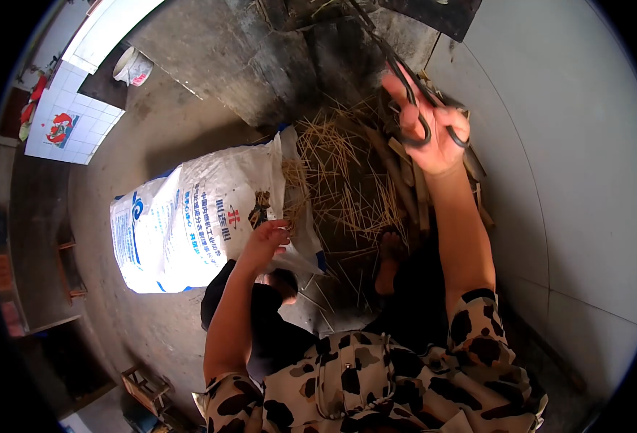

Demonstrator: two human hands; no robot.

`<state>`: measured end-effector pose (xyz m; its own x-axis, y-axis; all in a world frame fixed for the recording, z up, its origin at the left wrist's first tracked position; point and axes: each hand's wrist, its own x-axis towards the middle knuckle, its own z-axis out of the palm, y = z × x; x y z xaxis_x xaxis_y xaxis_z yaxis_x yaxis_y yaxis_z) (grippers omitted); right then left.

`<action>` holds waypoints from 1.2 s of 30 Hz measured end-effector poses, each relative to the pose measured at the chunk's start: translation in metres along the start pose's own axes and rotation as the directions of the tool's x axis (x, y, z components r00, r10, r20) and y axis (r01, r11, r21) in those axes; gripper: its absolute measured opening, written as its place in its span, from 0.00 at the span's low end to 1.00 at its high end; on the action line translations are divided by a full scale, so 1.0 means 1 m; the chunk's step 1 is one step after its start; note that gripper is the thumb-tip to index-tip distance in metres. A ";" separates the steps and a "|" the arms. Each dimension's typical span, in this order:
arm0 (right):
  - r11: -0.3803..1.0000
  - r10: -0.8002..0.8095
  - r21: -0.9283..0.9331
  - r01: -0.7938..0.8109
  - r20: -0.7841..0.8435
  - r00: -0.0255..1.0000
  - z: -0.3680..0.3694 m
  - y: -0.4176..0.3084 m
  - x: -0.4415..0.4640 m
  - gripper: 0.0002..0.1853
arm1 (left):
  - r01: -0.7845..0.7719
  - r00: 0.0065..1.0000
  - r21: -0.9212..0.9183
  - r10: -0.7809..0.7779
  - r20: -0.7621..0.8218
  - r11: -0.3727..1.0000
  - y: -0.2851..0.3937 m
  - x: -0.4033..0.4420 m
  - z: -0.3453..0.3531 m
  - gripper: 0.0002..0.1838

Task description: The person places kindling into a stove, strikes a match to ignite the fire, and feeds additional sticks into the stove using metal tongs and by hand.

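In my right hand [438,137], raised toward the wall at upper right, is a pair of dark metal fire tongs [383,42]. My fingers are in and around the loop handles, and the long shafts point up and away, with their tips out of clear view. My left hand [264,244] is beside the mouth of a large white woven sack [181,216] lying on its side. Its fingers are loosely bent and apart, with nothing visible between them. Straw and dry stalks [295,191] show at the sack's opening.
Loose stalks [344,155] litter the floor before a dark, sooty stove [282,65]. Split firewood [405,169] leans along the right, near a pale wall [571,166]. A white bucket [132,67] stands at upper left, a small wooden stool [145,390] at lower left. My feet are close to the straw.
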<state>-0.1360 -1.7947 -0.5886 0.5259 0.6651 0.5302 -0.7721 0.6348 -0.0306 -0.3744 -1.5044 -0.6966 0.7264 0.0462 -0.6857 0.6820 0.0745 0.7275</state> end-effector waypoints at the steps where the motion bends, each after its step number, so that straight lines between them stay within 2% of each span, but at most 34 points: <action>1: 1.000 0.011 -0.023 -0.011 -0.021 1.000 0.004 0.005 -0.005 0.38 | -0.006 1.000 0.003 0.006 0.004 1.000 0.001 0.000 0.000 0.18; 2: 0.999 0.046 0.006 -0.046 0.014 0.999 0.011 0.009 -0.007 0.38 | -0.010 1.000 0.003 0.010 0.007 1.000 0.001 -0.001 0.001 0.18; 5: 0.987 0.124 -0.099 -0.128 -0.050 0.991 0.024 0.007 -0.012 0.38 | -0.005 1.000 0.008 0.005 -0.008 1.000 0.006 -0.006 0.006 0.19; 6: 0.978 0.104 -0.166 -0.126 -0.130 0.986 0.029 0.006 -0.011 0.37 | -0.007 1.000 0.005 0.007 -0.004 1.000 0.005 -0.006 0.006 0.19; 7: 0.919 0.129 -0.337 -0.203 -0.228 0.965 0.035 0.004 -0.009 0.37 | -0.010 1.000 0.002 0.010 0.000 1.000 0.004 -0.006 0.006 0.19; 9: 0.698 0.116 -0.609 -0.377 -0.424 0.898 0.052 -0.003 -0.005 0.37 | -0.017 1.000 -0.002 0.017 0.005 1.000 0.003 -0.006 0.005 0.19; 10: 0.550 -0.012 -0.676 -0.490 -0.593 0.805 0.071 0.007 0.001 0.38 | -0.022 1.000 -0.004 0.022 0.008 1.000 0.003 -0.006 0.004 0.19; 13: 0.328 -0.119 -0.668 -0.669 -0.731 0.672 0.087 0.011 0.002 0.40 | -0.036 0.999 -0.011 0.036 0.001 0.999 0.004 -0.007 0.005 0.19; 14: 0.301 -0.140 -0.649 -0.698 -0.755 0.641 0.088 0.008 0.001 0.41 | -0.040 0.999 -0.013 0.040 -0.005 0.999 0.004 -0.008 0.005 0.19; 18: 0.058 -0.220 -0.663 -0.747 -0.738 0.638 0.086 0.003 0.014 0.42 | -0.042 0.999 -0.021 0.043 0.016 0.999 0.007 -0.012 0.007 0.19; 22: -0.052 -0.345 -0.624 -0.780 -0.722 0.600 0.067 0.003 0.035 0.40 | -0.046 0.998 -0.020 0.047 0.029 0.999 0.007 -0.015 0.005 0.19; 25: -0.207 -0.340 -0.590 -0.780 -0.704 0.623 0.061 0.005 0.053 0.38 | -0.049 0.998 -0.023 0.050 0.027 0.999 0.009 -0.018 0.003 0.19; 29: -0.215 -0.384 -0.600 -0.771 -0.674 0.631 0.068 0.021 0.063 0.36 | -0.068 0.998 0.000 0.068 0.016 0.998 0.009 -0.020 0.002 0.19; 32: -0.128 -0.377 -0.688 -0.715 -0.633 0.677 0.059 0.036 0.054 0.35 | -0.086 0.996 -0.010 0.087 0.030 0.996 0.010 -0.022 0.000 0.19; 36: -0.062 -0.435 -0.727 -0.684 -0.597 0.674 0.064 0.064 0.043 0.35 | -0.092 0.996 0.015 0.092 0.017 0.996 0.015 -0.029 0.002 0.20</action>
<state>-0.1858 -1.7507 -0.5137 0.9034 0.4068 -0.1358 -0.0529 -0.2086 -0.9766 -0.3847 -1.5067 -0.6659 0.7875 0.0354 -0.6153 0.6132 0.0551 0.7880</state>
